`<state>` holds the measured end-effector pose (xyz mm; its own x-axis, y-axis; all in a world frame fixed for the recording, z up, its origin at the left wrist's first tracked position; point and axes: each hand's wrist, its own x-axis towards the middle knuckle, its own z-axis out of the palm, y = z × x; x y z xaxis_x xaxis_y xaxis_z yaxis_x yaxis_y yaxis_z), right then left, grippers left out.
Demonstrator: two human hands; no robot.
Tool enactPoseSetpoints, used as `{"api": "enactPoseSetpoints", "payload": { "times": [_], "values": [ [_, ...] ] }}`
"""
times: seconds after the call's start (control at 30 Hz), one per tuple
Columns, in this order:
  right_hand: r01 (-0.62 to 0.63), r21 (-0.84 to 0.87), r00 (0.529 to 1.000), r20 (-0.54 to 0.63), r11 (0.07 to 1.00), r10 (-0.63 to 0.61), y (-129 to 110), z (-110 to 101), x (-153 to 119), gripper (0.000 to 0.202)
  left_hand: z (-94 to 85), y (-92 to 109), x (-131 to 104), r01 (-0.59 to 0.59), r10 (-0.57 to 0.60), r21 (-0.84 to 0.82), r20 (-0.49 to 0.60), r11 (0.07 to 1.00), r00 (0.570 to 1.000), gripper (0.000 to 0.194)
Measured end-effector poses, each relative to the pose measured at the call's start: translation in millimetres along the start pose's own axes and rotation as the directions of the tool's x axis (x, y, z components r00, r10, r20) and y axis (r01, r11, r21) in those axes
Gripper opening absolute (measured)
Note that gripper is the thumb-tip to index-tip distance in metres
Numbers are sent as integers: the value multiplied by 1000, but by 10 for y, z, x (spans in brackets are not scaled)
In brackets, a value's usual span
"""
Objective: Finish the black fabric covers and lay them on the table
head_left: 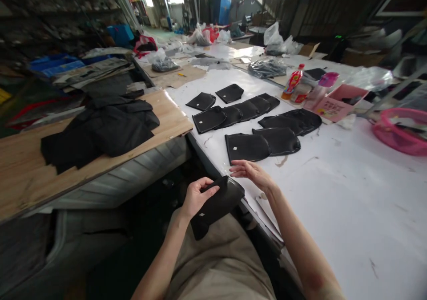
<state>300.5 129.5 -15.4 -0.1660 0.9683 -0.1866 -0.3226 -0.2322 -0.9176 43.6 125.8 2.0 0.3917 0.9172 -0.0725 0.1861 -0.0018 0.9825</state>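
Observation:
My left hand (200,196) pinches a black leather-like piece (223,198) with a small white label, thumb on top, above my lap. The piece has one rounded end and hangs tilted by the table edge. Just beyond its rounded end, my right hand (251,174) is raised with fingers stretched out, holding nothing. Near its fingertips lies a black piece (248,147) of like shape on the white table (333,197). Further back is an overlapping row of such black pieces (233,114), with two single ones (229,93) behind.
On the left, a pile of black fabric (110,126) lies on a wooden board (173,113). To the right stand a bottle (293,82), a jar (300,93), a pink box (342,102) and a pink basket (396,144). Plastic bags (283,42) sit further back.

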Motion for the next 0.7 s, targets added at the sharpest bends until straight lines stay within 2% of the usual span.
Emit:
{"api": "enactPoseSetpoints", "payload": {
  "times": [0.07, 0.17, 0.23, 0.43, 0.53, 0.63, 0.7],
  "values": [
    [-35, -79, 994, 100, 996, 43, 54, 170, -158, 53, -44, -39, -108, 8, -8, 2, -45, 1000, 999, 27],
    [-98, -133, 987, 116, 986, 114, 140, 403, -297, 35, -78, -75, -243, -3, 7, 52, -64, 999, 998, 27],
    [-113, -146, 985, 114, 983, 130, 171, 512, -345, 31, -109, -91, -321, -20, 27, 99, -61, 995, 998, 25],
    [-75, -210, 976, 184, 975, 115, 154, 669, -432, 31, -256, -155, -525, -49, 60, 168, -59, 985, 996, 23],
    [-110, -278, 959, 223, 954, 176, 172, 756, -455, 36, -274, -166, -612, -66, 83, 208, -75, 976, 994, 24],
    [-151, -391, 949, 201, 908, 244, 197, 849, -487, 32, -300, -144, -680, -72, 94, 243, -81, 967, 992, 25],
    [-152, -426, 951, 182, 892, 249, 190, 883, -523, 29, -375, -137, -718, -56, 68, 294, -32, 954, 997, 25]
  ]
}}
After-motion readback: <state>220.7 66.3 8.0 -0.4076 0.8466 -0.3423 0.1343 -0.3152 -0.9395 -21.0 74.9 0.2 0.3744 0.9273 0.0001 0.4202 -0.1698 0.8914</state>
